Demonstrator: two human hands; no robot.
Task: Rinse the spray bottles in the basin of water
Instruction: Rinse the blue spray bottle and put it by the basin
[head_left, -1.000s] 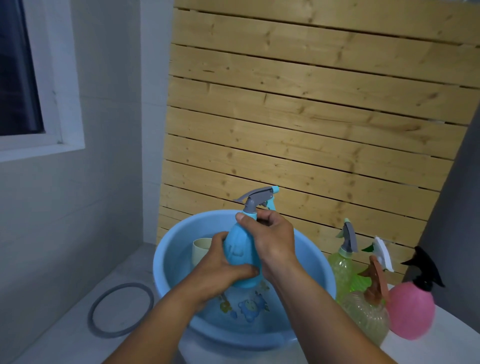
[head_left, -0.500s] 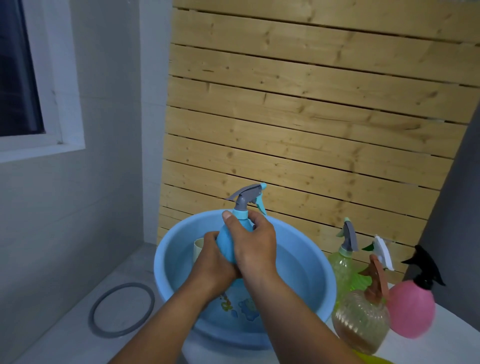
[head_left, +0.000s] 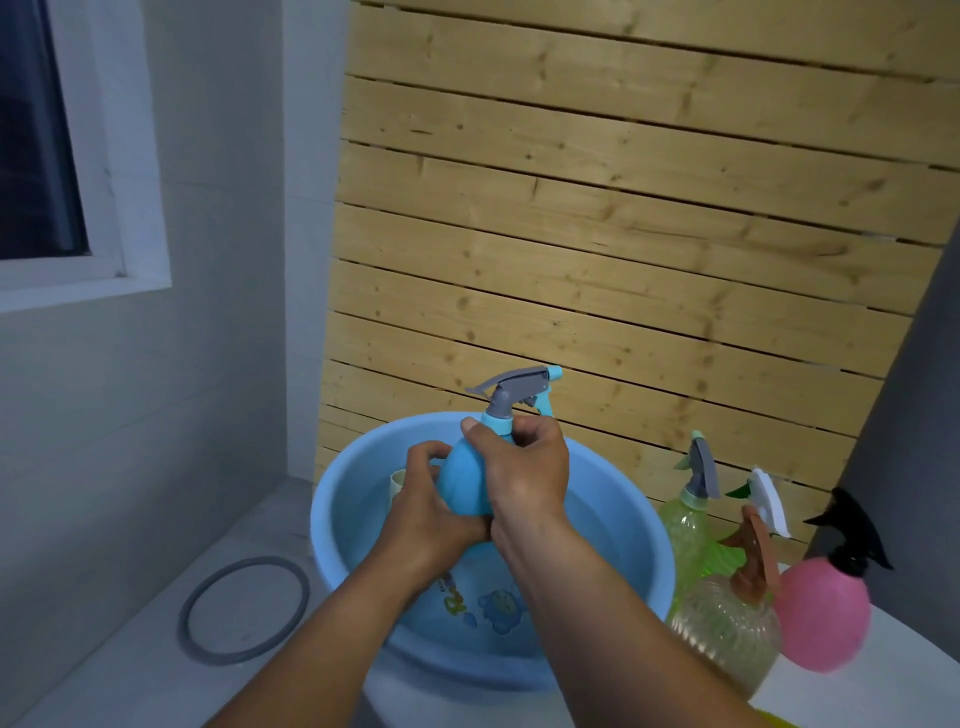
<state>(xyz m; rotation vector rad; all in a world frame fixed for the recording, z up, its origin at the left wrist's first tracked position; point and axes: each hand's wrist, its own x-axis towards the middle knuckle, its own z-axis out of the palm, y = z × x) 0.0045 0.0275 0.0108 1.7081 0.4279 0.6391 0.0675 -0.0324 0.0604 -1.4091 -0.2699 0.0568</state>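
A round blue spray bottle (head_left: 464, 480) with a grey trigger head stands upright above the blue basin (head_left: 631, 525), which holds water. My left hand (head_left: 427, 512) cups its left side and bottom. My right hand (head_left: 524, 473) wraps its neck and right side. To the right of the basin stand a green spray bottle (head_left: 687, 519), a clear amber spray bottle (head_left: 727, 623) with a brown trigger, a white-topped sprayer (head_left: 768, 499) behind it and a pink spray bottle (head_left: 823, 613) with a black trigger.
A pale cup (head_left: 397, 480) sits in the basin behind my left hand. A grey ring (head_left: 244, 610) lies on the white ledge to the left. A slatted wooden panel (head_left: 623, 234) leans behind the basin. A window (head_left: 41, 135) is on the left wall.
Both hands have shifted around the blue bottle: my left hand slid up its left side, and the bottle has turned slightly, its nozzle pointing more to the right.
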